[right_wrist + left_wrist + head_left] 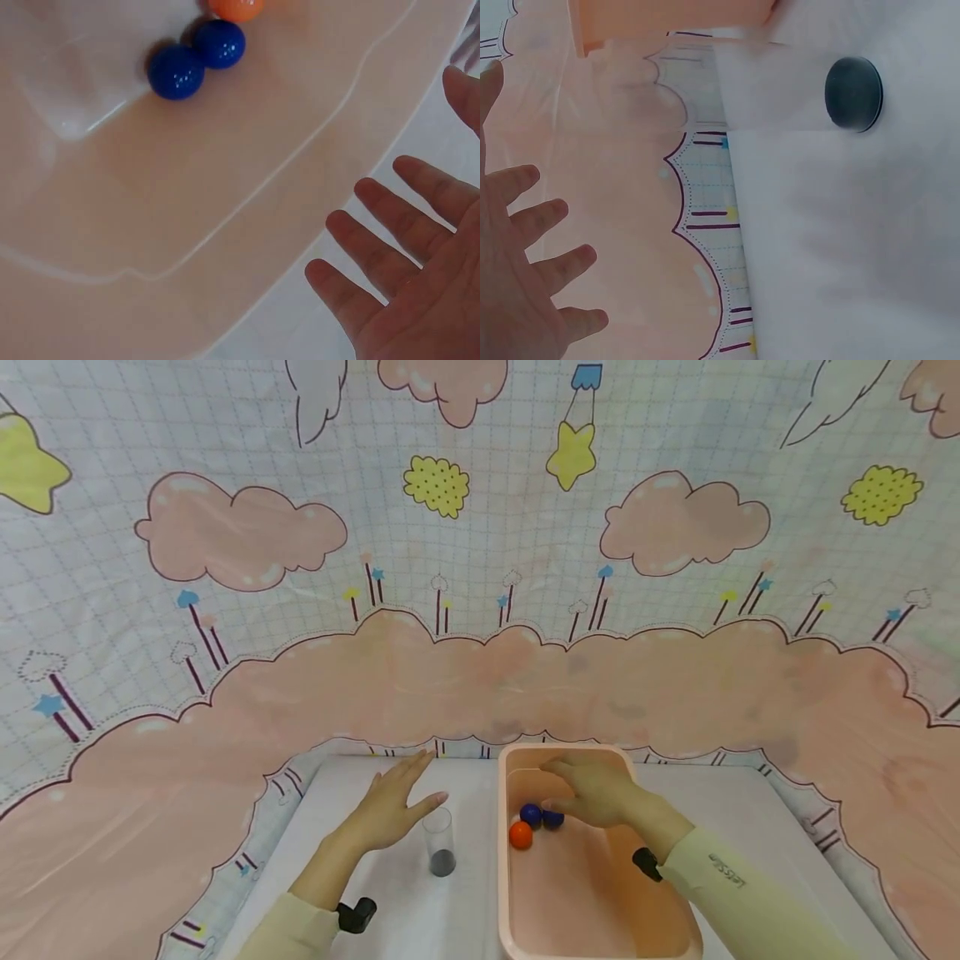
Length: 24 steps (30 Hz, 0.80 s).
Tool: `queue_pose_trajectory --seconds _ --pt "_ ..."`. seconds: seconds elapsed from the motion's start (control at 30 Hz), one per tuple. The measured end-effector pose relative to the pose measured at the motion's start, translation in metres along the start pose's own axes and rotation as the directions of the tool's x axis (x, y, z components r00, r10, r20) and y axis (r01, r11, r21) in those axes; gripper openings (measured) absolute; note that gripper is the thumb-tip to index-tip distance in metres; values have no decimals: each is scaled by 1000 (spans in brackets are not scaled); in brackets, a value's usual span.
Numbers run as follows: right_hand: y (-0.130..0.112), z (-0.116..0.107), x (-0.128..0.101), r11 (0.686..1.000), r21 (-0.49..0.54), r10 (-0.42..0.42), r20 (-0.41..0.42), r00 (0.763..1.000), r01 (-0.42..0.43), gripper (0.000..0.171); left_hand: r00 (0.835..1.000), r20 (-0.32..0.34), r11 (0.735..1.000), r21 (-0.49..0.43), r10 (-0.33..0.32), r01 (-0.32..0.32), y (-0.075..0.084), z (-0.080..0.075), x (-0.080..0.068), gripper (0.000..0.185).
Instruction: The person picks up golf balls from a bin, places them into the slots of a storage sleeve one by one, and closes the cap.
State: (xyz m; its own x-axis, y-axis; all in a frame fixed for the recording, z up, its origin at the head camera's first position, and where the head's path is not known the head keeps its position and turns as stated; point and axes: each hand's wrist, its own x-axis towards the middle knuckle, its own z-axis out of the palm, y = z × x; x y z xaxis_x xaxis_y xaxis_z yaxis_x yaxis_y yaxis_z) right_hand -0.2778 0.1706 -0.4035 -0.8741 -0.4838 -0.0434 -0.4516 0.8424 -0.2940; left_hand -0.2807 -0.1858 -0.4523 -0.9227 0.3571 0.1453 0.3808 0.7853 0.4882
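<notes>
- While the right hand hovers with spread, empty fingers inside the pink tub, two blue balls and an orange ball lie just left of it.
- Left hand, its grip flat and empty, hangs over the white bench beside a clear glass.
- Cloud-print cloth hangs behind.

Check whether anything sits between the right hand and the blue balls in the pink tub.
Nothing visible does. The right hand, fingers straight, hovers above the pink plastic tub, and the two glossy blue balls lie bare on its floor beside the orange ball. The clear glass stands outside.
</notes>
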Motion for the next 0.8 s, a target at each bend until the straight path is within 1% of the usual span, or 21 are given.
queue_pose_trajectory --seconds 0.13,0.3,0.4,0.5,0.63,0.77,0.8 --pt "-4 6 3 1000 6 7 25 1000 -7 62 1000 -1 999 -34 -6 6 -1 5 -4 83" --pt "-7 13 7 999 21 40 65 997 -42 64 1000 6 996 -85 -14 15 -4 13 -9 84" --pt "-7 17 10 998 34 47 74 996 -50 66 999 16 993 -112 -30 32 -6 17 -12 85" --pt "-5 22 13 999 26 41 76 996 -43 67 998 30 988 -144 -56 60 -8 21 -14 85" --pt "-4 28 16 999 37 -9 62 998 7 64 995 50 978 -181 -91 99 -11 25 -17 86" --pt "-5 35 19 996 62 -72 55 996 69 55 991 56 970 -205 -119 128 -14 30 -19 87" --pt "-5 37 20 995 76 -75 60 995 71 53 990 57 968 -209 -127 136 -15 32 -20 87"
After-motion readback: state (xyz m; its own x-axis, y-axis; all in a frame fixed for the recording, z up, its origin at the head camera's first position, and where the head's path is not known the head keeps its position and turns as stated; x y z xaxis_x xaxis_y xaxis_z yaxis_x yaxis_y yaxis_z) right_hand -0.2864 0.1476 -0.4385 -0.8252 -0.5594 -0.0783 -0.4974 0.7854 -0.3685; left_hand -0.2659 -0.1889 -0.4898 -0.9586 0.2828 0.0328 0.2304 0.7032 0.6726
